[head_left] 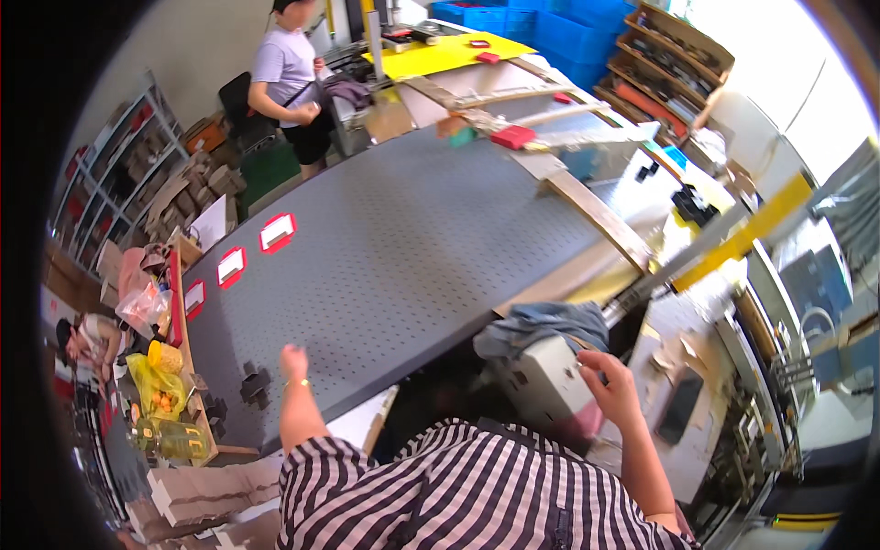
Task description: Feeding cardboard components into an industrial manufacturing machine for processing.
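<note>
My left hand (294, 364) is over the near left part of a grey table (394, 220) dotted with rows of small holes. Its fingers are blurred and mostly turned out of sight. A dark cross-shaped piece (256, 385) lies on the table left of it. Off the table's near right edge I hold up my right hand (612, 390), its fingers loosely bent and apart, with nothing clearly visible in it. It is nearest to a light-coloured box (548, 385) with a blue-grey cloth (541, 328) draped on top. Red-edged white pieces (277, 233) lie in a row along the table's left side.
A person (289, 82) stands beyond the far left edge. A wooden-framed section (596, 220) with a red block (513, 137) borders the table's right end. A dark phone-like slab (679, 405) lies on a side bench. A yellow bag (158, 385) and a jar stand at left.
</note>
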The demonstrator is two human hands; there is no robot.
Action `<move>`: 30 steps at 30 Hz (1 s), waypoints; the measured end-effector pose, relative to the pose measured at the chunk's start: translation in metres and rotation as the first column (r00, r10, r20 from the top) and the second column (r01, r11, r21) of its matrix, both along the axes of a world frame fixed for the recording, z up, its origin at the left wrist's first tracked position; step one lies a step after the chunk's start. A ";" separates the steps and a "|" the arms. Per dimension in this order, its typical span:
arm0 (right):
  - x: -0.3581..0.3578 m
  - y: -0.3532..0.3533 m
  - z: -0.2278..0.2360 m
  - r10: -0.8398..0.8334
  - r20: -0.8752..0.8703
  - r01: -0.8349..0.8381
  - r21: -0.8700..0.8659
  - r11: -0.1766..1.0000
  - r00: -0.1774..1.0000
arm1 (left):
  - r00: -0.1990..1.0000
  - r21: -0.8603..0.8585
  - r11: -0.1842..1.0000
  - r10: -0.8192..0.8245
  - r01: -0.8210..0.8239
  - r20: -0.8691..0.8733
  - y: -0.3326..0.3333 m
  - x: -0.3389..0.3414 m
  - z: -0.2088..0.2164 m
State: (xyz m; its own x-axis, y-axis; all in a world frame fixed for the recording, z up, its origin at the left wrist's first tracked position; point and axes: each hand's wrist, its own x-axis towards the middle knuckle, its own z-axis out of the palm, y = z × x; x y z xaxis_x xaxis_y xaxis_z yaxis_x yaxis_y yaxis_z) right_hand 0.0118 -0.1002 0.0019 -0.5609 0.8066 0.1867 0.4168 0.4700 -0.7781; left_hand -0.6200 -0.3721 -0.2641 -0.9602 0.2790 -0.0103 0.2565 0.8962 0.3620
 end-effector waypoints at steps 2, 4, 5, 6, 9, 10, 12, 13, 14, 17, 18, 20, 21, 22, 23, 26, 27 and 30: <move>-0.033 0.031 -0.014 -0.062 0.061 0.058 0.073 0.996 0.996 | 0.990 -0.132 0.984 0.106 -0.118 -0.091 -0.054 -0.007 0.006; -0.050 0.060 -0.018 -0.181 0.220 0.134 0.213 0.968 0.959 | 0.977 -0.204 0.955 0.211 -0.215 -0.040 -0.063 -0.002 0.028; -0.057 0.072 -0.021 -0.227 0.296 0.144 0.277 0.950 0.928 | 0.976 -0.249 0.944 0.206 -0.216 -0.065 -0.071 -0.002 0.037; -0.061 0.081 -0.032 -0.220 0.331 0.121 0.295 0.948 0.918 | 0.973 -0.284 0.931 0.219 -0.229 -0.068 -0.081 -0.003 0.042; -0.061 0.100 -0.068 -0.163 0.545 0.026 0.249 0.968 0.822 | 0.986 -0.330 0.932 0.114 -0.148 -0.120 -0.101 -0.005 0.046; -0.064 0.099 -0.069 -0.124 0.561 0.000 0.216 0.976 0.819 | 0.986 -0.331 0.931 0.119 -0.153 -0.120 -0.110 -0.013 0.039; -0.062 0.099 -0.067 -0.059 0.601 -0.048 0.160 0.986 0.797 | 0.991 -0.313 0.948 0.095 -0.061 0.093 -0.112 -0.030 0.031; -0.058 0.099 -0.066 -0.073 0.601 -0.035 0.167 0.985 0.796 | 0.992 -0.307 0.950 0.081 -0.049 0.094 -0.107 -0.031 0.027; -0.051 0.099 -0.064 -0.022 0.593 -0.107 0.181 0.978 0.805 | 0.998 -0.258 0.966 0.044 -0.034 0.033 -0.101 -0.030 0.022; -0.040 0.097 -0.059 0.051 0.562 -0.183 0.182 0.966 0.826 | 0.976 -0.166 0.965 -0.213 0.204 -0.039 -0.084 -0.038 0.009; -0.045 0.095 -0.056 0.128 0.523 -0.260 0.186 0.947 0.842 | 0.972 0.076 0.977 -0.205 0.197 0.115 -0.084 -0.049 0.001; -0.022 0.077 -0.048 0.139 0.482 -0.247 0.169 0.954 0.865 | 0.851 0.537 0.843 -0.308 0.037 0.425 0.024 0.006 0.020; -0.008 0.068 -0.050 0.130 0.432 -0.213 0.150 0.965 0.892 | 0.794 0.519 0.824 -0.465 0.227 0.392 0.070 0.038 0.053; -0.005 0.052 -0.045 0.128 0.363 -0.208 0.189 0.960 0.923 | 0.729 0.650 0.734 -0.553 0.196 0.404 0.109 0.080 0.087; -0.005 0.033 -0.033 0.136 0.289 -0.206 0.231 0.951 0.948 | 0.715 0.608 0.683 -0.650 0.404 0.255 0.136 0.103 0.103; 0.033 0.001 -0.001 0.089 0.202 -0.118 0.136 0.984 0.975 | 0.367 0.701 0.366 -0.917 0.611 0.159 0.216 0.233 0.205; 0.045 -0.009 0.008 0.028 0.105 -0.034 0.055 0.998 0.994 | 0.221 0.770 0.171 -0.974 0.615 0.041 0.228 0.270 0.231; 0.098 -0.030 0.038 -0.079 -0.115 0.097 0.161 0.982 0.990 | -0.236 0.568 -0.333 -0.942 0.753 -0.239 0.254 0.389 0.301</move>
